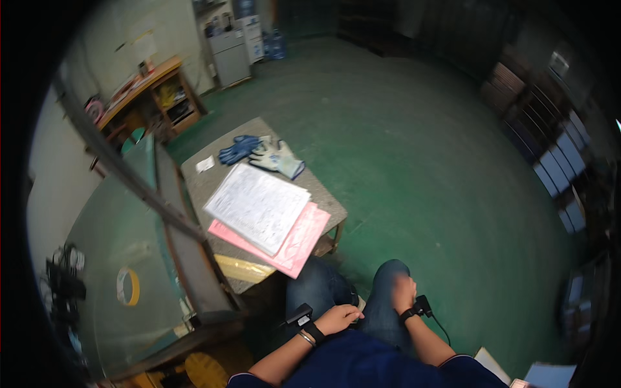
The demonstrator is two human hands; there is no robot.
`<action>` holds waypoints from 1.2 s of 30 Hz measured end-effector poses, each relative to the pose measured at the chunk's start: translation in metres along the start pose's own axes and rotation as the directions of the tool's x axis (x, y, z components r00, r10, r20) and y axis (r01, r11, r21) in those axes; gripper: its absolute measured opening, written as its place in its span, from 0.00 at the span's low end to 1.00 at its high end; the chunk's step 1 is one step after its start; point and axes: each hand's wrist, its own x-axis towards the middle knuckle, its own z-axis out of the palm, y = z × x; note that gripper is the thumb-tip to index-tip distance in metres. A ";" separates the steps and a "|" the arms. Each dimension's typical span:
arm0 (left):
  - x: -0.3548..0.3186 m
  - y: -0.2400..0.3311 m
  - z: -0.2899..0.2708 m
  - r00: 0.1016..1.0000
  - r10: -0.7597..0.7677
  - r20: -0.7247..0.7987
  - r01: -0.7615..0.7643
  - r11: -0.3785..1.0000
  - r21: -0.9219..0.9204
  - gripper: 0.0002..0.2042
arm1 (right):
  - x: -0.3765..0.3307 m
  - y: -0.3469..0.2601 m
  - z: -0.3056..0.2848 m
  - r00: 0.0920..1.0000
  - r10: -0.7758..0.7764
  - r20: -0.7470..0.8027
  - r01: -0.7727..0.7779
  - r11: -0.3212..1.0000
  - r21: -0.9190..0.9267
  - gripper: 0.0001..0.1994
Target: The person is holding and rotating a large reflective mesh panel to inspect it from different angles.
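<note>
I sit with both hands resting on my jeans-clad thighs. My left hand (339, 317) lies loosely curled on my left thigh and holds nothing; a black band with a small device sits on that wrist. My right hand (403, 292) rests on my right knee, fingers curled, also with nothing in it and a black wrist device. In front of me stands a low grey table (213, 181) carrying a stack of white papers (257, 205) on pink sheets (297, 242). A blue glove (237, 150) and a white glove (277, 157) lie at its far end.
A glass-topped bench (110, 258) at the left carries a roll of yellow tape (129, 286) and dark cables (61, 278). A wooden shelf desk (155, 97) and a white cabinet (231, 55) stand at the back. Green floor (420, 161) spreads to the right; stacked boxes (563, 161) line the right wall.
</note>
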 end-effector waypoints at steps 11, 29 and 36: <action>0.075 -0.062 0.027 0.938 -0.253 0.236 0.322 0.888 -0.329 0.13 | -0.033 0.020 -0.054 0.923 0.365 -0.119 -0.381 0.909 -0.168 0.21; 0.118 -0.036 0.101 0.790 -0.165 0.591 0.160 0.985 0.062 0.12 | -0.160 0.064 -0.117 0.694 0.696 -0.185 -0.667 0.718 0.200 0.20; 0.117 -0.033 0.096 0.754 -0.242 0.611 0.203 0.970 0.134 0.19 | -0.174 0.079 -0.160 0.798 0.601 -0.041 -0.592 0.795 0.131 0.19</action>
